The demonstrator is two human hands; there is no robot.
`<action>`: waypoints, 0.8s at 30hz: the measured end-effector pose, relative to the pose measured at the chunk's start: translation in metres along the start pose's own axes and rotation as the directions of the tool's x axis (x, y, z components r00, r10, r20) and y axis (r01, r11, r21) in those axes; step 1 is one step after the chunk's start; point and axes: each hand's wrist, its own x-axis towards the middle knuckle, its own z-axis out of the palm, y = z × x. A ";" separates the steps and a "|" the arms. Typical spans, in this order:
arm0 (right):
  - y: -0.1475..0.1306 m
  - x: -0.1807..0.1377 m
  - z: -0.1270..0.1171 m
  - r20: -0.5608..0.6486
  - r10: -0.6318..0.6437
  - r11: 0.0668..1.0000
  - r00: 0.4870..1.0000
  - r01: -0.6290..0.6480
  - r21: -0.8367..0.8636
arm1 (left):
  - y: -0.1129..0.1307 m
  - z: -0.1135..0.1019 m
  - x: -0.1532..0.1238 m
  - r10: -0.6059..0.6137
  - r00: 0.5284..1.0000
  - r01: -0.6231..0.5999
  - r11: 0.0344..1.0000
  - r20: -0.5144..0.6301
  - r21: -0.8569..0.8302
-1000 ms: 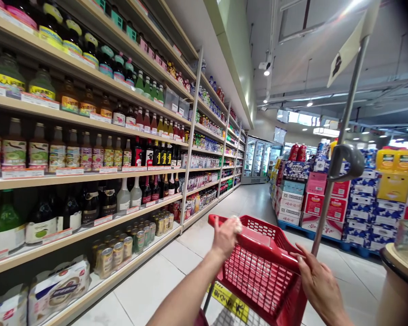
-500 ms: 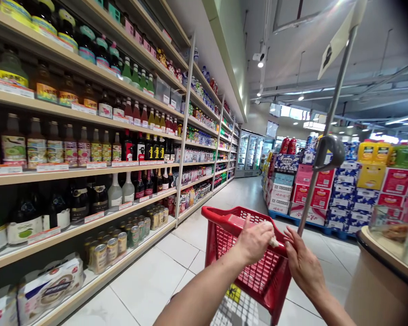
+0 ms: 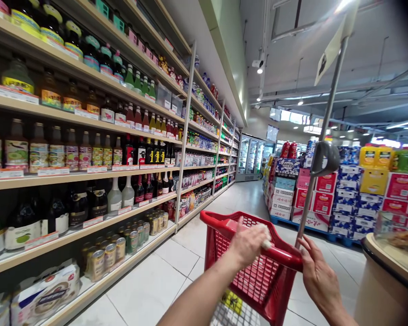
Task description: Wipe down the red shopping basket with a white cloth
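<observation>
A red plastic shopping cart [image 3: 221, 267] with a mesh basket stands before me. My left hand [image 3: 247, 246] is closed on a small whitish cloth [image 3: 264, 233], which it presses on the cart's red handle [image 3: 285, 257]. At the handle's right end, my right hand [image 3: 319, 274] rests against the corner with its fingers stretched out, holding nothing that I can see. A metal pole [image 3: 321, 136] rises on the cart's right side, just beyond those fingertips. It carries a grey plastic hook-shaped piece [image 3: 331, 158] and a pale sign [image 3: 329, 61] near its top.
Along the left run shelves [image 3: 149, 170] of bottles, cans and packs. Stacked drink cartons [image 3: 323, 201] stand on a blue pallet [image 3: 275, 221] to the right. A round beige counter [image 3: 377, 280] is close on my right. Glass-door fridges [image 3: 250, 156] stand far ahead on the tiled floor [image 3: 156, 271].
My left hand has slid slightly left along the handle with the cloth. The handle's right end and my right hand now appear farther right and lower. The whole view has shifted a little.
</observation>
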 end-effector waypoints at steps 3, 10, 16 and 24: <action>-0.002 0.001 0.004 0.003 0.019 1.000 1.000 -0.019 0.004 | -0.011 -0.007 -0.004 -0.255 0.964 0.260 0.964 -0.076 0.061; 0.002 0.001 0.010 0.009 -0.036 0.999 0.999 0.036 0.006 | 0.001 0.003 -0.008 0.080 0.997 -0.078 0.993 -0.011 0.093; -0.006 0.001 0.012 -0.018 -0.036 0.999 0.999 0.036 -0.002 | -0.011 0.001 -0.012 -0.162 0.980 0.172 0.981 -0.112 0.085; -0.007 0.001 0.015 0.012 -0.052 0.998 0.999 0.051 0.045 | -0.008 0.005 -0.013 -0.145 0.979 0.160 0.982 -0.146 0.101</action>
